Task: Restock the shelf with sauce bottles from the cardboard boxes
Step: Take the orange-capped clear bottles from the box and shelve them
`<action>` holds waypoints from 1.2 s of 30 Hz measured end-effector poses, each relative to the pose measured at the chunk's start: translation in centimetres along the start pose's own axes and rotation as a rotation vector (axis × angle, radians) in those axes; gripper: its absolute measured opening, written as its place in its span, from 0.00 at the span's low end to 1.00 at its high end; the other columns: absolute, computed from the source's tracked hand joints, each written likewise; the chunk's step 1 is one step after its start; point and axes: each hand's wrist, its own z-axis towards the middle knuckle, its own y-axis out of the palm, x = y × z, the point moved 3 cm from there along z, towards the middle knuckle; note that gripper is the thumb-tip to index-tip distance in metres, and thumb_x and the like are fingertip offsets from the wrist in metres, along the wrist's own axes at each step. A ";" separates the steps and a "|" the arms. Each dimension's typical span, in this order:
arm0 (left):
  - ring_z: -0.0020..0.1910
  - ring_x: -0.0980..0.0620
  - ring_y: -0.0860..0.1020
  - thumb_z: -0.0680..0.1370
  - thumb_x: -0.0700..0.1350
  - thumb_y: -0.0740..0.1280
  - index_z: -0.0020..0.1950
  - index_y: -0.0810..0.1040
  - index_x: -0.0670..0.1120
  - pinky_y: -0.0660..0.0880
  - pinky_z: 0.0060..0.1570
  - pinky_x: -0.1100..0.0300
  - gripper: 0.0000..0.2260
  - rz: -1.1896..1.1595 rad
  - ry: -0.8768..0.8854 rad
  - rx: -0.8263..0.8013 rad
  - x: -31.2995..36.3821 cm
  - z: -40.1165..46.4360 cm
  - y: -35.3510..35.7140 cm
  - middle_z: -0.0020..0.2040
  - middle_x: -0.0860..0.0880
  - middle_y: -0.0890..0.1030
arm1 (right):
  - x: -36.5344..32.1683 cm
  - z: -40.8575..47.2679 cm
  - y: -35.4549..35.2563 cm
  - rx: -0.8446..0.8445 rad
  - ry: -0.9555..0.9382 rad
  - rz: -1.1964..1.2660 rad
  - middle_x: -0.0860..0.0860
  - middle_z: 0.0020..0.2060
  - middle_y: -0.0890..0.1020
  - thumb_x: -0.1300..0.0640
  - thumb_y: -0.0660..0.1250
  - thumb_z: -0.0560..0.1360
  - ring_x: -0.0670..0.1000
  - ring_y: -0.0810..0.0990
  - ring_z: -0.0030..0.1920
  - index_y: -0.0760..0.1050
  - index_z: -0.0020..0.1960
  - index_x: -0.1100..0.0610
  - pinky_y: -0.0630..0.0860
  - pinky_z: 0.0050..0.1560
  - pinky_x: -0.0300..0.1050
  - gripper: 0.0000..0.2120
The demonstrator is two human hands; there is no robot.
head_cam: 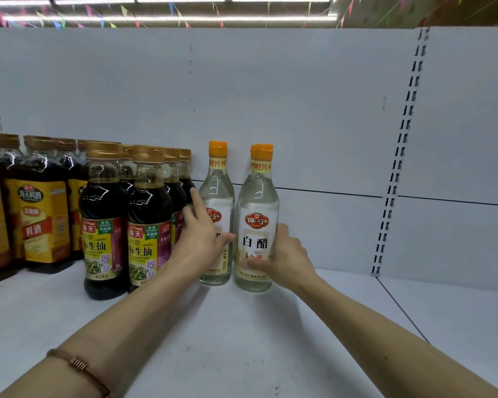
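On the white shelf (270, 326), right of the dark soy sauce bottles (127, 219), stand the clear white vinegar bottles with orange caps; right hand (288, 254) wraps the front right vinegar bottle (258, 225) low on its body, thumb across the label's lower edge and fingers round the far side, so this grip is closed on the bottle, seemingly to steady it upright or slide it into line. A second orange cap shows just behind it, so another bottle (253, 156) sits in the same column, mostly hidden. Left hand (202, 237) lies against the left vinegar bottle (216, 202), thumb on its label side and index finger stretched up toward the gap by the soy bottles; fingers look mostly straight, so its grip reads as loosely open, pressing or nudging rather than clasping, though how far the hidden fingers curl behind the bottle I cannot tell. Judgement: both bottles are already down on the shelf, labels facing out, and the hands are squaring them up beside the soy row, keeping like with like. Plenty of bare shelf to the right up to the slotted upright (397, 168), so restocking looks early. No cardboard boxes in view. Copper bracelet (78, 363) on left wrist. Risk: glass-like bottles set close, a hard nudge could knock one into the soy row
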 end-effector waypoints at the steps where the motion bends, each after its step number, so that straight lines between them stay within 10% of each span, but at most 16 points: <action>1: 0.70 0.40 0.67 0.75 0.50 0.70 0.76 0.30 0.48 0.71 0.64 0.47 0.50 -0.006 -0.001 0.000 -0.1 0.1 0.0 0.77 0.42 0.49 | -0.1 0.0 0.1 0.000 0.007 -0.011 0.50 0.57 0.78 0.47 0.78 0.67 0.55 0.79 0.57 0.63 0.60 0.52 0.78 0.56 0.55 0.31; 20: 0.72 0.42 0.64 0.76 0.53 0.69 0.77 0.33 0.45 0.67 0.66 0.47 0.48 0.010 -0.014 0.008 -0.7 -0.2 0.6 0.79 0.43 0.49 | -0.3 -0.4 0.6 0.006 0.037 -0.019 0.50 0.59 0.78 0.45 0.77 0.67 0.56 0.79 0.57 0.63 0.64 0.53 0.77 0.56 0.57 0.33; 28: 0.69 0.46 0.67 0.78 0.48 0.65 0.73 0.61 0.44 0.65 0.70 0.48 0.26 0.012 -0.031 -0.137 -1.6 -5.2 -0.4 0.73 0.45 0.61 | -2.1 -4.9 -2.7 0.057 -0.038 0.087 0.54 0.66 0.67 0.47 0.72 0.73 0.55 0.73 0.64 0.60 0.71 0.59 0.73 0.62 0.52 0.35; 36: 0.45 0.57 0.76 0.79 0.46 0.65 0.55 0.79 0.51 0.69 0.44 0.64 0.07 0.057 0.036 -0.021 2.8 -17.1 -6.5 0.53 0.54 0.77 | -5.8 -14.7 -6.0 -0.160 -0.282 0.272 0.48 0.56 0.75 0.44 0.68 0.75 0.47 0.76 0.55 0.69 0.64 0.52 0.75 0.53 0.43 0.22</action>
